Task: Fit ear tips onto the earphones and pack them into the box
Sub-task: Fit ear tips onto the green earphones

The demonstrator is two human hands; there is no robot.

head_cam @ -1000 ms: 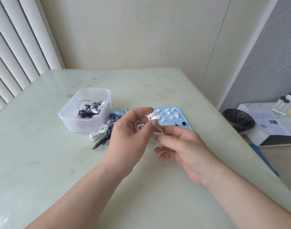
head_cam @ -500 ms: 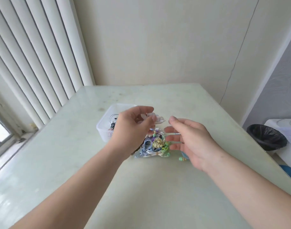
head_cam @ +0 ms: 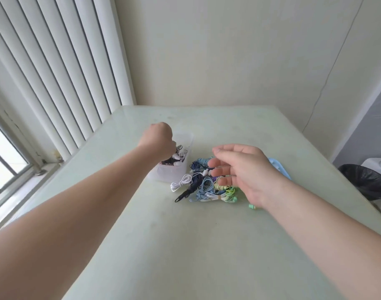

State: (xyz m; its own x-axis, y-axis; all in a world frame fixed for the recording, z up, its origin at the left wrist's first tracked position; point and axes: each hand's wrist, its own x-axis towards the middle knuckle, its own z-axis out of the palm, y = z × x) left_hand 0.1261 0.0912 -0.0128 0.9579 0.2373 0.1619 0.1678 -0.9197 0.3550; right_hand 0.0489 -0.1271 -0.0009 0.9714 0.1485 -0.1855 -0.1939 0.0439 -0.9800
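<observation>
My left hand [head_cam: 158, 139] reaches down into the clear plastic box [head_cam: 163, 175], its curled fingers hidden behind its back. Black and white earphones [head_cam: 179, 156] lie in the box right at its fingertips. Whether it still holds any I cannot see. To the right of the box lies a pile of coiled earphones [head_cam: 206, 190] in white, dark blue, light blue and green. My right hand [head_cam: 245, 169] hovers over that pile with relaxed, spread fingers, holding nothing. It covers most of the blue ear tip tray [head_cam: 279, 167].
The pale green table [head_cam: 185, 245] ends at a wall behind and vertical blinds [head_cam: 55, 83] on the left. A black bin [head_cam: 367, 180] stands on the floor off the right edge. A loose green plug [head_cam: 252, 206] lies near my right wrist.
My left hand carried the white earphones from in front of me left into the box. My right hand let go and opened over the pile. The view tilted up.
</observation>
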